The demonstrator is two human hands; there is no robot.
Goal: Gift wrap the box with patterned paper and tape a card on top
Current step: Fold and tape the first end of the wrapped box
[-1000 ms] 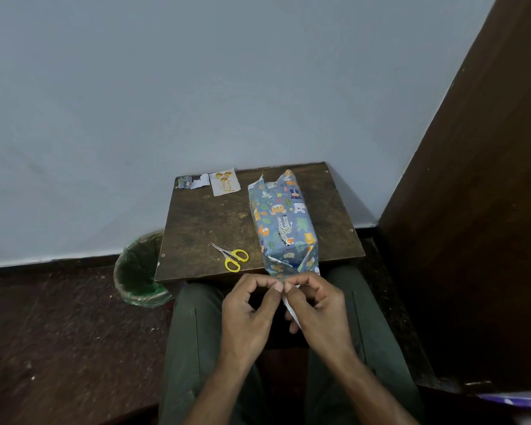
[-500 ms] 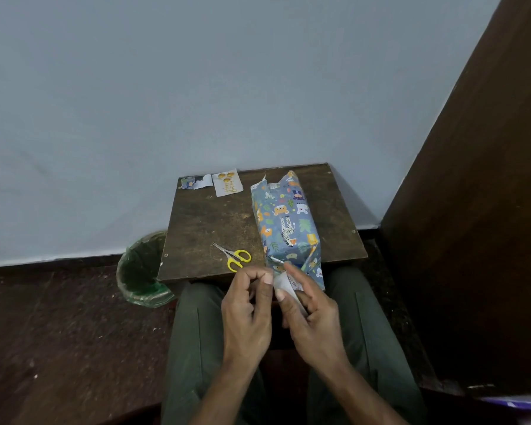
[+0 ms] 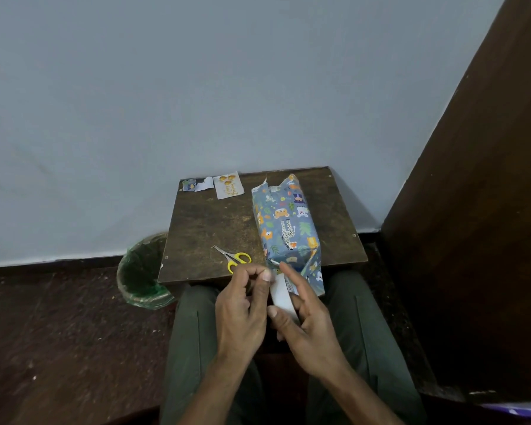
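Observation:
The box (image 3: pixel 287 228), wrapped in blue animal-patterned paper, lies lengthwise on the right half of the small wooden table (image 3: pixel 215 222). Its near end overhangs the front edge. A loose paper flap (image 3: pixel 281 294) hangs from that end with its white underside showing. My right hand (image 3: pixel 307 320) holds this flap between thumb and fingers, the index finger lying straight toward the box end. My left hand (image 3: pixel 242 305) has curled fingers and pinches the flap's upper left edge with the thumb tip. The far end of the wrapping stands open and ragged. The card (image 3: pixel 229 185) lies at the table's back.
Yellow-handled scissors (image 3: pixel 235 259) lie near the table's front edge, just beyond my left hand. A paper scrap (image 3: pixel 196 184) sits beside the card. A green-lined bin (image 3: pixel 141 271) stands on the floor to the left. A dark wooden panel (image 3: pixel 472 210) rises on the right.
My hands have parted from a joint pinch. The right index finger has stretched up to the box's near end, and the white flap has become more exposed between the hands.

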